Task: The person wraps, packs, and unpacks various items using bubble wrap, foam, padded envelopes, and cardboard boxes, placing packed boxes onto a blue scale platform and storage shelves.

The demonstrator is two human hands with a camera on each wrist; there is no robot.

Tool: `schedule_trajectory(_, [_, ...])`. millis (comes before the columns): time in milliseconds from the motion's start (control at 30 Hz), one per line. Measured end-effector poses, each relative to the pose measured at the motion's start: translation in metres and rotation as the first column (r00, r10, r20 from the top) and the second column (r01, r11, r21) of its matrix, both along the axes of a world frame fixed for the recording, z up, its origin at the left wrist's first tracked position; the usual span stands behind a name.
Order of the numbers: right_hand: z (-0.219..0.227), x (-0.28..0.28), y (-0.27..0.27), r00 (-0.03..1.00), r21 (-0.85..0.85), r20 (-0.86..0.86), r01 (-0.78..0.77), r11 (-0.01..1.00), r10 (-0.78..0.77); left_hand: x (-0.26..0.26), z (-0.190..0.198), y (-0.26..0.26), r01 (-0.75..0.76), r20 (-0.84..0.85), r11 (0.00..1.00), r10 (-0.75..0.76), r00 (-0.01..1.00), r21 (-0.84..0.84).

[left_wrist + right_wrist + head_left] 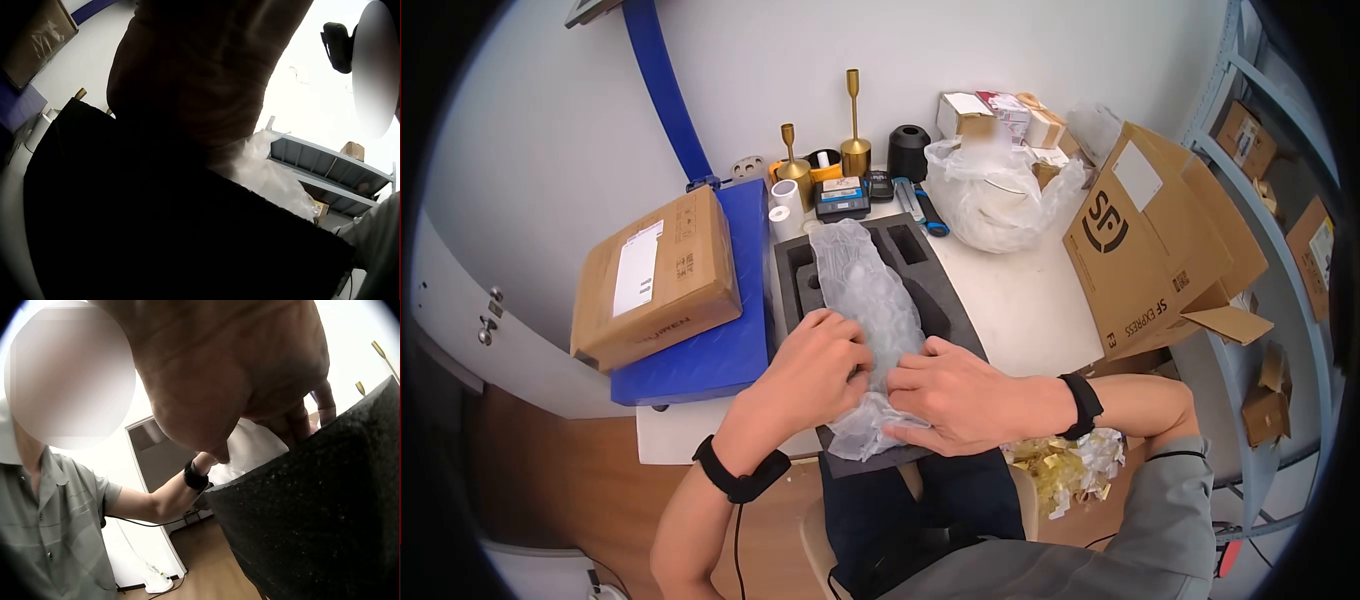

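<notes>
A long bundle in cloudy clear plastic wrap (865,285) lies lengthwise on a dark grey foam insert (960,330) with cut-out hollows. What the wrap covers is hidden. From the left, my left hand (818,365) grips the wrap near its lower half with curled fingers. Opposite it, my right hand (950,395) pinches the wrap's right side, and loose crumpled plastic spreads below the fingers. The right wrist view shows that hand (250,381) over the foam's edge with white plastic behind it. In the left wrist view the foam (156,231) is a dark mass under the hand.
A taped carton (665,275) sits on a blue scale (745,300) at left. Brass candlesticks (855,130), a tape roll and a cutter line the back. A plastic bag (990,195) and an open carton (1160,240) stand at right, by a shelf rack (1290,200).
</notes>
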State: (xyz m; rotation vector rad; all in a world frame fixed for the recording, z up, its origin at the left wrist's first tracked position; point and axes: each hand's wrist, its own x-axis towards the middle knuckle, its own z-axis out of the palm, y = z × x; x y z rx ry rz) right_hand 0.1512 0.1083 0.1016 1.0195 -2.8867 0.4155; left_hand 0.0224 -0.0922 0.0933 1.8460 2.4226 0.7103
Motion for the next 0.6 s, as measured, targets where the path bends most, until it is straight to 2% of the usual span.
schedule_trajectory(33, [-0.006, -0.003, -0.004, 1.000, -0.002, -0.008, -0.005, 1.000, 0.005, -0.001, 0.000, 0.004, -0.006, -0.013, 0.995, 0.005, 1.000, -0.096])
schedule_trajectory(67, [-0.013, -0.004, -0.009, 0.996, 0.030, -0.088, -0.014, 0.999, 0.017, -0.003, 0.003, 0.006, -0.015, -0.028, 0.982, 0.009, 1.000, -0.190])
schedule_trajectory(100, [-0.015, -0.004, -0.011, 0.986, 0.061, -0.167, -0.017, 0.998, 0.027, -0.006, 0.008, 0.006, -0.019, -0.037, 0.981, 0.012, 0.999, -0.192])
schedule_trajectory(167, [-0.007, -0.006, -0.011, 0.980, 0.069, -0.193, -0.023, 0.997, 0.035, -0.008, 0.019, 0.007, -0.009, 0.116, 0.909, 0.063, 0.991, -0.416])
schedule_trajectory(200, [-0.002, -0.007, -0.010, 0.976, 0.079, -0.215, -0.026, 0.997, 0.042, -0.006, 0.028, 0.007, -0.010, 0.108, 0.908, 0.061, 0.992, -0.419])
schedule_trajectory(233, [0.003, -0.007, -0.008, 0.974, 0.077, -0.223, -0.023, 0.997, 0.040, -0.001, 0.040, 0.006, -0.094, 0.183, 0.930, 0.168, 0.969, -0.356])
schedule_trajectory(267, [0.008, -0.008, -0.005, 0.986, 0.122, -0.146, -0.059, 0.991, 0.077, 0.000, 0.049, 0.006, -0.183, 0.261, 0.937, 0.264, 0.929, -0.297])
schedule_trajectory(300, [0.013, -0.009, -0.002, 0.992, 0.162, -0.066, -0.096, 0.982, 0.108, -0.004, 0.046, 0.008, -0.182, 0.249, 0.937, 0.260, 0.933, -0.299])
schedule_trajectory(333, [0.020, -0.009, -0.001, 0.992, 0.158, -0.072, -0.090, 0.983, 0.103, -0.010, 0.037, 0.010, -0.225, -0.035, 0.970, 0.222, 0.974, -0.090])
schedule_trajectory(367, [0.028, -0.008, -0.001, 0.997, 0.102, 0.014, -0.074, 0.992, 0.073, -0.015, 0.024, 0.012, -0.199, -0.312, 0.972, 0.229, 0.922, 0.127])
schedule_trajectory(400, [0.032, -0.007, -0.001, 0.993, 0.052, 0.104, -0.055, 0.997, 0.049, -0.024, 0.013, 0.013, -0.229, -0.336, 0.973, 0.228, 0.914, 0.038])
schedule_trajectory(433, [0.020, -0.011, -0.001, 0.993, 0.059, 0.109, -0.059, 0.996, 0.052, -0.029, 0.003, 0.017, -0.233, -0.330, 0.972, 0.234, 0.915, 0.044])
schedule_trajectory(500, [-0.015, -0.019, -0.003, 0.992, 0.119, -0.098, -0.063, 0.991, 0.075, -0.036, -0.010, 0.026, -0.238, -0.423, 0.970, 0.193, 0.885, -0.056])
schedule_trajectory(533, [-0.014, -0.018, -0.008, 0.993, 0.115, -0.098, -0.054, 0.992, 0.065, -0.036, -0.006, 0.031, -0.228, -0.423, 0.972, 0.183, 0.887, -0.060])
schedule_trajectory(600, [-0.008, -0.013, -0.020, 0.996, 0.358, -0.048, -0.051, 0.932, 0.073, -0.031, 0.004, 0.038, -0.234, -0.673, 0.958, 0.064, 0.737, -0.166])
